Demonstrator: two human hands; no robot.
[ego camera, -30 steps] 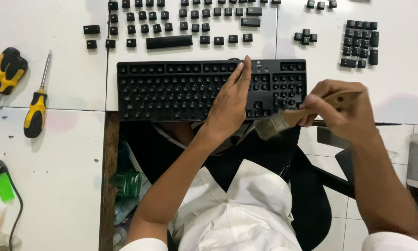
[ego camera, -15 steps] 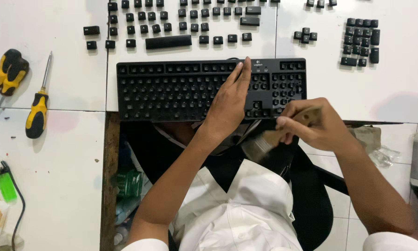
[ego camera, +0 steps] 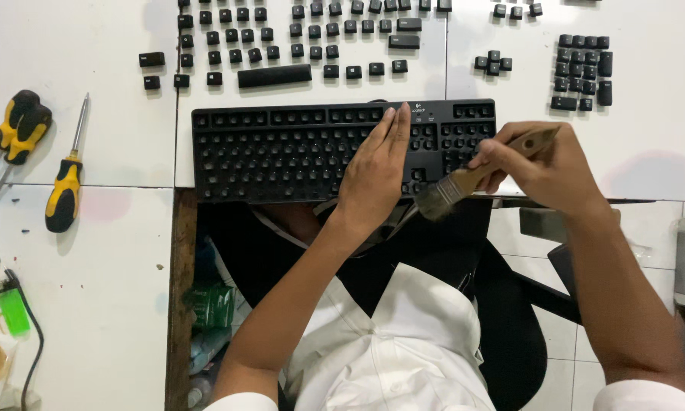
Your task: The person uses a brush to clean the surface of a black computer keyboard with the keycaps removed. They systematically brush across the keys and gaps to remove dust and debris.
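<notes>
Brush: the paintbrush [ego camera: 475,173] is back up at the keyboard's near right edge, after dipping below the table edge half a second ago.
Right hand: the right hand [ego camera: 536,164] grips the wooden handle, bristles pointing near-left.
Left hand: the left hand [ego camera: 376,171] stays flat, fingers together, pressing the stripped black keyboard [ego camera: 281,152].
Keycaps: the removed keycaps [ego camera: 312,38] lie in rows on the far side.
Meaning: sweeping strokes appear to be repeating along that edge.

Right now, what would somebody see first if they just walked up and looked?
Probably the black keyboard with all its keys pulled off, lying across the white table's near edge. The left hand lies flat on it, while the right hand holds a wooden paintbrush at its right end. The loose black keycaps sit in rows behind it.
</notes>
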